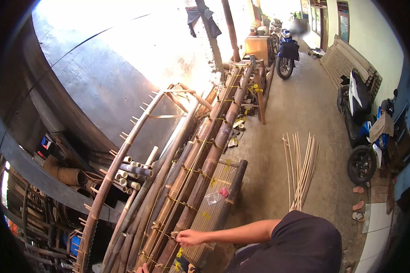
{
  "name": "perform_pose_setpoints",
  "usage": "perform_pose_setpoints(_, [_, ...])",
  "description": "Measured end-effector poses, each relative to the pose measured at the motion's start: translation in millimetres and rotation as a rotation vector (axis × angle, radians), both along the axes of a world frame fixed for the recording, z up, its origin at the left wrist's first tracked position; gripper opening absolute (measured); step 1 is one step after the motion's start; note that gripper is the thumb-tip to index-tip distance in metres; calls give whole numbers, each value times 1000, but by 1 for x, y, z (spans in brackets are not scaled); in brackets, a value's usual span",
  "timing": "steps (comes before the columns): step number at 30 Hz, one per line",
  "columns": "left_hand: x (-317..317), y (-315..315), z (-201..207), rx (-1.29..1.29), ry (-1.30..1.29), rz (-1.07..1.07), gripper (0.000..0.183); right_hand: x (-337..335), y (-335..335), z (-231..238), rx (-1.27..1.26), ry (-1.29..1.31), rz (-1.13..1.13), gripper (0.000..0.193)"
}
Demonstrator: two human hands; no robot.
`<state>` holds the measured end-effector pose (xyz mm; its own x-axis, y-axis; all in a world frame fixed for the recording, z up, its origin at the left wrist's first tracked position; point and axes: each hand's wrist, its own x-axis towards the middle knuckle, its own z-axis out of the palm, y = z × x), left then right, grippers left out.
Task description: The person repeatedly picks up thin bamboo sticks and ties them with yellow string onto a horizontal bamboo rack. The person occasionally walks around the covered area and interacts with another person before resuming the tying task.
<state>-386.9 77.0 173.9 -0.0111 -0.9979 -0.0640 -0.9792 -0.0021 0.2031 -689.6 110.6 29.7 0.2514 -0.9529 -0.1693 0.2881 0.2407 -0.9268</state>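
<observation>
My right hand (191,237) reaches in from the lower right, its fingers closed at a thick brown bamboo pole (208,169). By the fingertips is a small pale piece, too small to name. Only the fingertips of my left hand (142,268) show at the lower edge, beside a split bamboo pole (183,173); the rest is cut off. Both poles run lengthwise away from me, bound at intervals with thin yellow ties (188,205). Short pegs stand out along them.
A slatted bamboo bench (209,218) holding a clear plastic bag (214,197) stands right of the poles. Thin bamboo sticks (300,173) lie on the concrete floor. Left is a pegged bamboo frame (118,164) with cut bamboo stacked behind. Motorbikes (362,164) and sandals (358,204) line the right side.
</observation>
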Motion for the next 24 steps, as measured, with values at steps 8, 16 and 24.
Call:
perform_pose_setpoints(8, [4, -66, -61, 109, -296, 179, 43, -188, 93, -114, 158, 326, -336, 31])
perform_pose_setpoints(16, [-211, -105, -90, -256, 122, -130, 40, -379, 189, -114, 522, 210, -670, 24])
perform_pose_setpoints(24, [-635, -119, -76, -69, 514, -514, 44, -588, 204, -90, 299, 396, -650, 24])
